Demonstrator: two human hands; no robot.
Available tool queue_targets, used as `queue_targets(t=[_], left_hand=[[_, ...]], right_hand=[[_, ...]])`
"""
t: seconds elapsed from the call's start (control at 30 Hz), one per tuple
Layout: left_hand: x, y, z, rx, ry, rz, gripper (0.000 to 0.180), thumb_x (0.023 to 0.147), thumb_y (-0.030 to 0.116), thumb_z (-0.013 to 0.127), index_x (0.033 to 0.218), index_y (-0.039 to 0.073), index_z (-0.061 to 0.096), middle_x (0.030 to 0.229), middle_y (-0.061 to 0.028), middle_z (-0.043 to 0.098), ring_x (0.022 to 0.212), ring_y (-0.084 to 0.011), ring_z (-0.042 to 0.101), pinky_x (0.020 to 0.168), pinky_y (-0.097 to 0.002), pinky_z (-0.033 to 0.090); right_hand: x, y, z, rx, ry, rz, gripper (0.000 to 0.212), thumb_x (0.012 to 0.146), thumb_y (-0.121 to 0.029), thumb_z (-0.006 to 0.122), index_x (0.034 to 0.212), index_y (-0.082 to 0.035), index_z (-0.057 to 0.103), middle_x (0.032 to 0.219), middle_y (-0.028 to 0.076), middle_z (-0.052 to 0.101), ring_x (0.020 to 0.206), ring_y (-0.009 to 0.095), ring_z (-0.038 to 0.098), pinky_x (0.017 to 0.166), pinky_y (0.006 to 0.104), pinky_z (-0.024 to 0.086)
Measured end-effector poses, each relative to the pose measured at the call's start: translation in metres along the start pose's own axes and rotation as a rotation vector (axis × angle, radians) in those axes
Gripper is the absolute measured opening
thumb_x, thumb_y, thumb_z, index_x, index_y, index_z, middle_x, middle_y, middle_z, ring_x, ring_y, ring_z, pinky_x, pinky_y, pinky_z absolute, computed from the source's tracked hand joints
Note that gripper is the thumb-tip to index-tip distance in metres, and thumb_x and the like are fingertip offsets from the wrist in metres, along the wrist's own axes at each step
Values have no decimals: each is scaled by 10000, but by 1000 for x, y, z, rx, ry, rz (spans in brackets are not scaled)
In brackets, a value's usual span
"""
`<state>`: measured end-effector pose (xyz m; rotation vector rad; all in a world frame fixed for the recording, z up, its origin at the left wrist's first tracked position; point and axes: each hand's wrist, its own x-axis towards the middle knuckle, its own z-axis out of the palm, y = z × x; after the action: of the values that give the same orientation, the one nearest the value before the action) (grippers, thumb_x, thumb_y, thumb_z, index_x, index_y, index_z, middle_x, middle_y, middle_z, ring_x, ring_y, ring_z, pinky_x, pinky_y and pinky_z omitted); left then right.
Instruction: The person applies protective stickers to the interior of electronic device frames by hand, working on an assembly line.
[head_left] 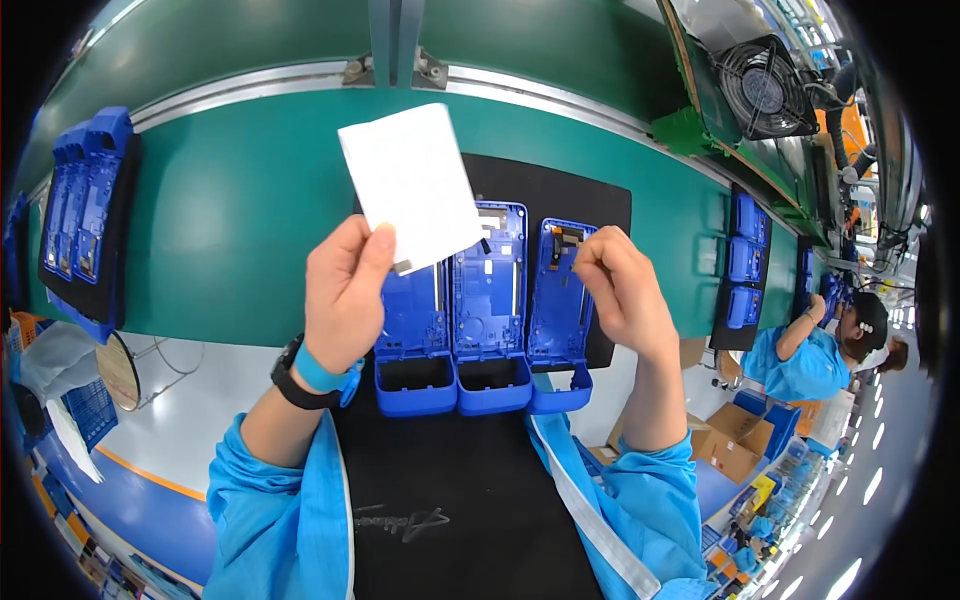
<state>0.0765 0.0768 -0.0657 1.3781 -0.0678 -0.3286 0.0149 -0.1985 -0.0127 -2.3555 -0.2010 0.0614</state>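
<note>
My left hand [345, 285] pinches the lower corner of a white sheet [412, 185] between thumb and fingers. The sheet is raised over the black mat [590, 195] and hides the upper part of the leftmost blue housing. Three blue plastic housings lie side by side on the mat: the left [415, 325], the middle [490, 290] and the right [558, 325]. My right hand [625, 285] is at the upper right of the right housing, beside a small dark and orange part [563, 245] in it. Its fingers are curled together; whatever they hold is too small to make out.
The green bench [240, 230] runs across, with a metal rail [240, 95] behind. More blue housings [85, 200] stand on a mat at left, others [745, 260] at right. A fan [765, 88] sits upper right. Another person [815, 350] works at far right. Cardboard boxes [735, 440] stand below.
</note>
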Motion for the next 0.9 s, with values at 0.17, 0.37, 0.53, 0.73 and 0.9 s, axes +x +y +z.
queue_targets(t=[0.17,0.37,0.53,0.73,0.9], left_hand=[[-12,-17,-7,161,39,55,258,1009,195,510,897,-22,594,732,14,559,681,-27,441,601,-202,366],[-17,-27,-8,216,84,144,257,999,177,516,840,-19,567,670,-4,539,627,-45,434,567,-217,352],[-23,-33,-2,353,31,237,231,979,147,538,819,-19,555,637,-39,540,566,-68,434,524,-236,347],[-23,-33,0,357,47,283,233,979,156,542,834,-24,566,618,-43,544,547,-76,441,519,-234,358],[-23,-34,1,341,58,265,255,988,171,535,811,-12,552,611,-32,528,543,-70,426,512,-237,347]], right_hand=[[-2,23,10,-111,-129,53,35,861,5,563,853,2,529,843,119,531,794,282,527,712,361,442],[5,41,0,-164,-102,111,59,873,-2,558,836,2,513,816,108,517,779,278,509,702,351,433],[8,43,3,-196,-117,30,56,866,1,564,835,0,517,809,108,519,774,276,507,699,356,433],[11,47,5,-276,-134,-40,56,852,-2,588,842,-2,533,825,114,533,792,289,515,714,374,438],[13,48,5,-293,-155,-40,52,849,-8,595,842,-5,544,829,114,538,800,290,518,722,379,441]])
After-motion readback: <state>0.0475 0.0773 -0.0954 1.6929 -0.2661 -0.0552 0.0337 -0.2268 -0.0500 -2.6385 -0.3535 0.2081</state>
